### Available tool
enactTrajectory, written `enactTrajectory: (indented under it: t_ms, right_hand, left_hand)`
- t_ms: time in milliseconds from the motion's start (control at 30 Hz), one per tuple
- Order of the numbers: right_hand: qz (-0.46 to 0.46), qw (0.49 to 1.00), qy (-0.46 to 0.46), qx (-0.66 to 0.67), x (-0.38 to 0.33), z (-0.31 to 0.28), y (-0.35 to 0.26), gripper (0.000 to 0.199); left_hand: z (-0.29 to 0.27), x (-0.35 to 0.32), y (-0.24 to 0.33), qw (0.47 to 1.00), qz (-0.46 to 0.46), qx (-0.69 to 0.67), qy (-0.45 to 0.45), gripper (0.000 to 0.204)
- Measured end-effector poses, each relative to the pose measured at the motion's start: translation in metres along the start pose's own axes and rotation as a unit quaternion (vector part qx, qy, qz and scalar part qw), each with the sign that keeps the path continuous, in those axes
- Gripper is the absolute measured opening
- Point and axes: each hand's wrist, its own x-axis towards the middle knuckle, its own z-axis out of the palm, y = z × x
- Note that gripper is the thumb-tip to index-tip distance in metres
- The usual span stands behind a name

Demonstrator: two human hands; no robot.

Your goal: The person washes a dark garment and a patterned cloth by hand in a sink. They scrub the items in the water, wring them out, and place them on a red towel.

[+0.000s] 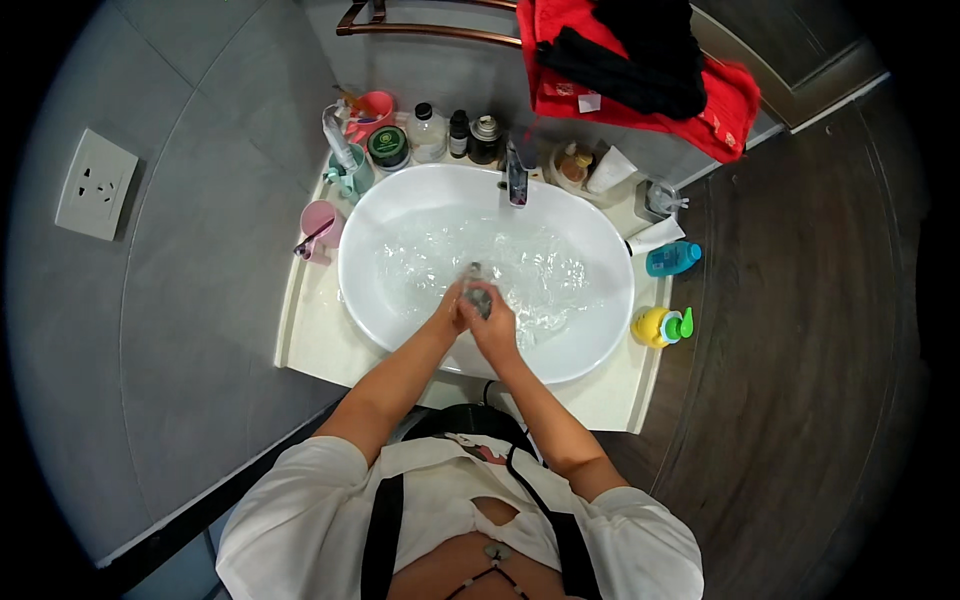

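My left hand (455, 307) and my right hand (496, 322) meet over the near middle of a white oval basin (352, 290). Between them is a small, wet, dark grey bundle (480, 302), both hands closed around it. Its kind is hard to tell, though it looks soft like cloth. A bit of grey pokes out beyond the fingers on the far side. Rippling clear water (540, 265) fills much of the basin. Most of my left fingers are hidden behind the bundle and my right hand.
A dark faucet (516, 180) rises at the basin's far rim. Bottles and jars (427, 133) line the back, with a pink cup (321, 222) at left. On the right edge stand a blue bottle (673, 259) and a yellow pump bottle (655, 327). A red towel (560, 95) hangs behind.
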Motion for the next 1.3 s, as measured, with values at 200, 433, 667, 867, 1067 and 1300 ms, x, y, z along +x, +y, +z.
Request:
enactTrajectory:
  t_ms: [200, 433, 667, 867, 1067, 1300]
  right_hand:
    - [0.017, 0.981, 0.017, -0.193, 0.005, -0.001, 0.014, 0.031]
    - [0.085, 0.953, 0.103, -0.272, 0.043, -0.033, 0.058, 0.033]
    - [0.259, 0.964, 0.049, 0.028, 0.045, -0.072, 0.122, 0.038]
    - [0.019, 0.978, 0.023, -0.208, 0.036, -0.06, 0.171, 0.057]
    - [-0.062, 0.979, 0.028, -0.192, 0.068, -0.028, 0.14, 0.064]
    - [0.162, 0.977, -0.089, -0.105, 0.093, -0.035, 0.161, 0.066]
  left_hand:
    - [0.067, -0.029, 0.005, 0.991, -0.022, 0.04, 0.128, 0.028]
    - [0.088, -0.05, -0.02, 0.976, 0.088, 0.159, 0.117, 0.024]
    - [0.039, -0.048, 0.008, 0.953, 0.159, 0.239, 0.096, 0.03]
    - [-0.009, -0.041, 0.03, 0.982, 0.076, 0.134, 0.106, 0.038]
    - [-0.008, -0.041, 0.034, 0.923, 0.06, 0.356, 0.132, 0.043]
    - [0.003, -0.042, 0.046, 0.782, 0.072, 0.587, 0.2, 0.051]
